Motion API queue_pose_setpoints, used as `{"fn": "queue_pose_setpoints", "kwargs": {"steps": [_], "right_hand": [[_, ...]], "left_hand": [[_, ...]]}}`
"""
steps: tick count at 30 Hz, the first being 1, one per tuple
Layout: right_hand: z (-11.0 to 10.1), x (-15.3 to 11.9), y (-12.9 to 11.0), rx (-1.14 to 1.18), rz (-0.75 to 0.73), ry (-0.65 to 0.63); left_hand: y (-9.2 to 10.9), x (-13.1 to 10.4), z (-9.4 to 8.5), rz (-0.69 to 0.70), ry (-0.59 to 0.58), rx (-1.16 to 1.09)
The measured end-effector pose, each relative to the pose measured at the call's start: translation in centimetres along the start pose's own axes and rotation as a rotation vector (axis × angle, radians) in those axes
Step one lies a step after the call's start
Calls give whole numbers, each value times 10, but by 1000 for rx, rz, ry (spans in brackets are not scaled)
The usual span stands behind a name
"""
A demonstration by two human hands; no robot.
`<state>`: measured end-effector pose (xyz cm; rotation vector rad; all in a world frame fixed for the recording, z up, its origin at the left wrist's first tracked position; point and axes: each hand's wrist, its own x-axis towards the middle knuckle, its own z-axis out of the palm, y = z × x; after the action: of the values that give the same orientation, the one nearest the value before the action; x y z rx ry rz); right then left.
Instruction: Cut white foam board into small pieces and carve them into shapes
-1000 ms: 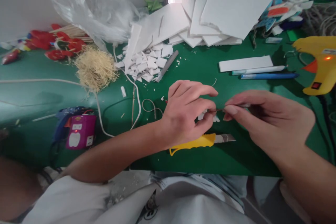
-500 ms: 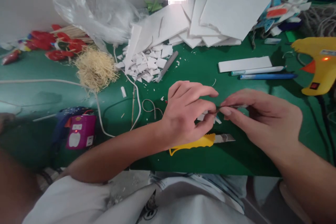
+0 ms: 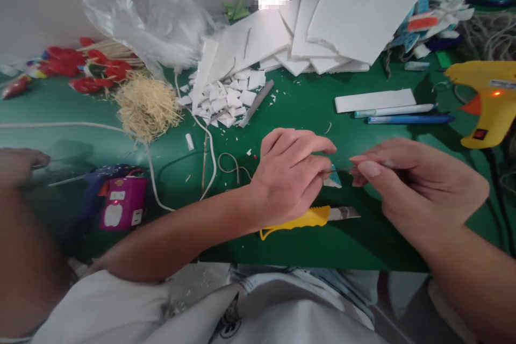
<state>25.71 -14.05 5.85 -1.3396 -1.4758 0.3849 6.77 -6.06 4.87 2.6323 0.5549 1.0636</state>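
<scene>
Green covers the table in front of you, the broadest thing in view. At its far edge lies a pile of flat white boards, overlapping, with a clear plastic bag to their left. Your right hand is turned sideways, thumb and forefinger pressed together on a thin dark strand. Your left hand, back upward, has its fingers curled in around the strand's other end, with one finger reaching out above. On your right sits a yellow glue gun, its small light glowing orange. On your left is a tangled ball of straw, and nearer you a purple box; another person's hand shows at the left edge. A yellow cutter lies partly beneath your left hand, blade out and pointing right. Beyond your right hand, a white strip lies beside two pens. A blue-and-white scrap rests near your left fingertips. Slightest of all, the strand spans the narrow gap between your hands, above the table.
</scene>
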Motion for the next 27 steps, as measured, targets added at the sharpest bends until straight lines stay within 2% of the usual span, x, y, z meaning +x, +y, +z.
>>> {"fn": "queue_pose_setpoints", "kwargs": {"steps": [9,14,20,24,27], "right_hand": [[8,6,1,59,25,72],[12,12,5,283,56,327],[-2,23,-12,302,111,423],[-5,31,-22,298,165,424],[-2,36,-23,298,133,471]], "left_hand": [[-3,-2,0,-66,-26,-37],[-9,-4,-5,-47,28,-113],[-17,-7,-11,-72,54,-88],[-22,-12,-4,-68,192,-224],[-26,-15,4,-154,362,-374]]}}
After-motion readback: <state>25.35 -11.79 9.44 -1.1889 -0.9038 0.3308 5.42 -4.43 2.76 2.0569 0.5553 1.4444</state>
